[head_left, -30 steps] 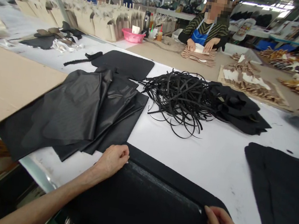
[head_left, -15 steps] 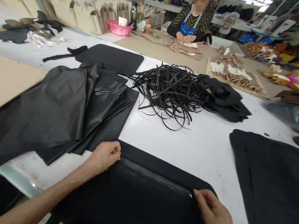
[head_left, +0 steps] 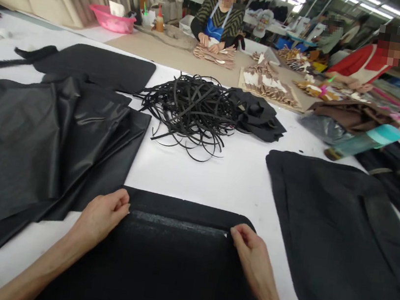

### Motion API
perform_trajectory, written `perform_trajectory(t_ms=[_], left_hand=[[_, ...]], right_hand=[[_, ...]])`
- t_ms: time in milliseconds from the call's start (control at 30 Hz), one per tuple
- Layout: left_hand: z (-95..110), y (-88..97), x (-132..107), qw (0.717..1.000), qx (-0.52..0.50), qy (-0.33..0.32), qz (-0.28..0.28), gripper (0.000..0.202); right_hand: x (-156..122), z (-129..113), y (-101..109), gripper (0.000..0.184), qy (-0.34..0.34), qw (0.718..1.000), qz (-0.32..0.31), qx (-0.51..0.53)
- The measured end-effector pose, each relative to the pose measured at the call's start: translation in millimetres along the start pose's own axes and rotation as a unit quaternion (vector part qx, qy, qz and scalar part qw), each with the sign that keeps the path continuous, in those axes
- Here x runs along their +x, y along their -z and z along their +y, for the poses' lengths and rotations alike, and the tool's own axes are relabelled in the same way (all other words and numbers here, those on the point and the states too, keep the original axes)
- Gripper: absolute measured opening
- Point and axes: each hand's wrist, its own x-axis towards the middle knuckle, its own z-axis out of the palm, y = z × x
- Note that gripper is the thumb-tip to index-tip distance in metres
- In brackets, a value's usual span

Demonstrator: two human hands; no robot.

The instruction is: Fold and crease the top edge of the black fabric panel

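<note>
A large black sheet, leather-like with rounded corners, lies in front of me on the white table. Along its far edge runs a thin, greyish translucent strip, like tape, stretched between my fingertips. My left hand pinches the strip's left end, where a white speck shows. At the other end, a small white tip peeks out by my right hand, whose thumb and fingers are closed there. Both hands rest close to the sheet; whether they also grip it I cannot tell.
Black sheets are heaped at left and more black panels lie at right. Beyond are tangled black strips, a pink basin and a teal-capped bottle. Two co-workers work across the table.
My view has swung to the right, so things appear farther left and a person in red comes into sight. Both hands keep their pinch at the strip's ends, now more level.
</note>
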Motion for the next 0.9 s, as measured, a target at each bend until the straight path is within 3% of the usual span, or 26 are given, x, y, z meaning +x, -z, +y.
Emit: perform_trajectory(t_ms=[233,400,500,633,900], left_hand=[[8.6,-9.8,-15.2,0.967,0.253,-0.014,0.036,0.024],[-6.7,-28.4,-15.6,0.913,0.290,-0.242,0.157,0.028],[-12.3,-30.5,-14.5,0.874,0.307,-0.318,0.201,0.028],[-10.3,-27.4,-19.0,0.851,0.342,-0.338,0.210,0.035],[-1.7,-27.9,-33.1,0.850,0.398,-0.300,0.169,0.054]], right_hand=[[1.5,-1.1,-4.4,0.027,-0.026,0.999,0.031,0.005],[0.0,-5.9,-5.8,0.025,-0.038,0.998,0.050,0.001],[-1.2,-7.9,-6.7,0.024,-0.042,0.997,0.060,-0.015],[-2.0,-9.2,-8.5,0.024,-0.037,0.996,0.068,-0.035],[-3.6,-12.2,-7.6,0.024,-0.038,0.996,0.067,-0.039]])
